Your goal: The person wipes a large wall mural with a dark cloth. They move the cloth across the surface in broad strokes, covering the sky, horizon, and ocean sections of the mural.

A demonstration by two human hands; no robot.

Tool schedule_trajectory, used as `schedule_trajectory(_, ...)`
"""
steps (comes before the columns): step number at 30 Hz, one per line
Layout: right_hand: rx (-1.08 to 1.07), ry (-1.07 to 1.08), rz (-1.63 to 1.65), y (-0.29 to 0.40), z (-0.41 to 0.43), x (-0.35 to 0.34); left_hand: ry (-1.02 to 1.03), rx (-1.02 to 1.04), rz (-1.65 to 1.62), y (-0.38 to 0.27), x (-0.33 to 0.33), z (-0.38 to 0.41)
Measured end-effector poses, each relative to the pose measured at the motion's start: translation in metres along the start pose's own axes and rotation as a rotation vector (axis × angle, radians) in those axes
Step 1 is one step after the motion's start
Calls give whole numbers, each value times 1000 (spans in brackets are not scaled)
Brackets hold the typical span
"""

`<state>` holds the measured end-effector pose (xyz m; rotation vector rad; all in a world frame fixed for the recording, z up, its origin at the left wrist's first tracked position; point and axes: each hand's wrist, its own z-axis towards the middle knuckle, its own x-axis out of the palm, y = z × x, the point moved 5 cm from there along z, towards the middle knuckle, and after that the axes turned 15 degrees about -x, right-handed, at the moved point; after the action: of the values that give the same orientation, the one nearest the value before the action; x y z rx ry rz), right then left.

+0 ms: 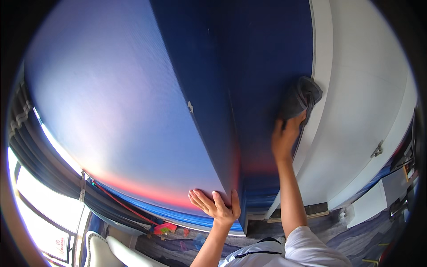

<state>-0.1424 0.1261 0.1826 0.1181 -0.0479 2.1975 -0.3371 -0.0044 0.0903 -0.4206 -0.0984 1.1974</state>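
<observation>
My right hand (pixel 288 135) is raised and grips a dark grey cloth (pixel 297 98), which lies against the dark blue wall surface (pixel 263 83) beside the white door frame (pixel 322 66). My left hand (pixel 217 207) is spread over the lower outer corner of the wall, which bears a printed sunset-and-sea mural (pixel 123 116). Its palm and fingers rest on the mural and it holds nothing. On the corner edge above it, a small pale chipped patch (pixel 190 107) shows.
A white door (pixel 360 100) with a metal handle (pixel 377 149) stands at right. Dark curtains (pixel 50 167) hang by a bright window at left. Below are a white upholstered piece of furniture (pixel 100 250), small colourful scraps (pixel 165 228) on the patterned floor, and a white cabinet (pixel 368 205).
</observation>
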Motion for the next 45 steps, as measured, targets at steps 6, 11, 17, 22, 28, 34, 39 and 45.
schedule_trajectory(6, -154, 556, 145, 42, -27, 45, -14, 22, 14, 5, -3, 2)
schedule_trajectory(11, -103, 162, -196, 5, 41, 8, -7, 15, 28, 4, -7, -2)
schedule_trajectory(17, -205, 678, -170, 27, -70, 29, 8, 8, 0, -1, 0, -1)
schedule_trajectory(22, -1, 615, -184, 16, 8, 18, -22, 12, 24, 5, -5, 3)
schedule_trajectory(28, -112, 491, -73, 33, -30, 39, 3, 23, -2, 1, 2, 2)
schedule_trajectory(34, -93, 769, 35, 24, -87, 14, -7, 40, 31, 10, -8, 2)
schedule_trajectory(39, -123, 256, -23, 9, -23, 20, 20, 20, -7, 6, -5, 2)
schedule_trajectory(45, -83, 796, 180, 35, -83, 18, 26, 34, 16, 11, -6, 1)
